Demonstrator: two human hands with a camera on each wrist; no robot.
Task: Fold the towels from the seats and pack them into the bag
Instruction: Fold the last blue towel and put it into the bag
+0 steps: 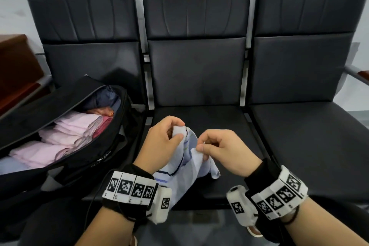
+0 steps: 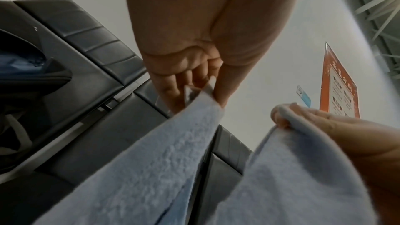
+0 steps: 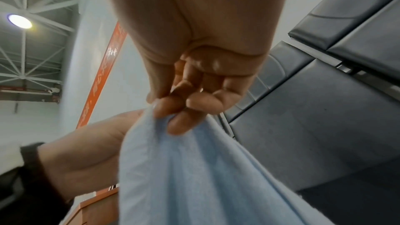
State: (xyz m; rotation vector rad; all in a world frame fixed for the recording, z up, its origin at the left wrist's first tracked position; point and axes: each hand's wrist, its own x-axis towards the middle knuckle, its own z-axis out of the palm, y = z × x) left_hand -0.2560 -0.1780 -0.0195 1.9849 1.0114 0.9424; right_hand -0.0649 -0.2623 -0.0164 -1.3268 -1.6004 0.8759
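Observation:
A light blue towel (image 1: pixel 186 168) with dark stripes hangs above the middle seat (image 1: pixel 201 118). My left hand (image 1: pixel 162 142) pinches one top corner of it, and my right hand (image 1: pixel 217 150) pinches the other corner close beside. The left wrist view shows the towel (image 2: pixel 151 168) clamped between thumb and fingers of the left hand (image 2: pixel 201 91). In the right wrist view the right hand (image 3: pixel 184 109) grips the bunched towel (image 3: pixel 190 177). An open black bag (image 1: pixel 75 168) lies on the left seat, with several folded pink towels (image 1: pixel 65 138) inside.
Three black padded seats stand in a row against a pale wall; the right seat (image 1: pixel 311 138) holds nothing. A brown wooden cabinet (image 1: pixel 16 70) stands at far left. A metal armrest (image 1: pixel 357 74) juts out at the right edge.

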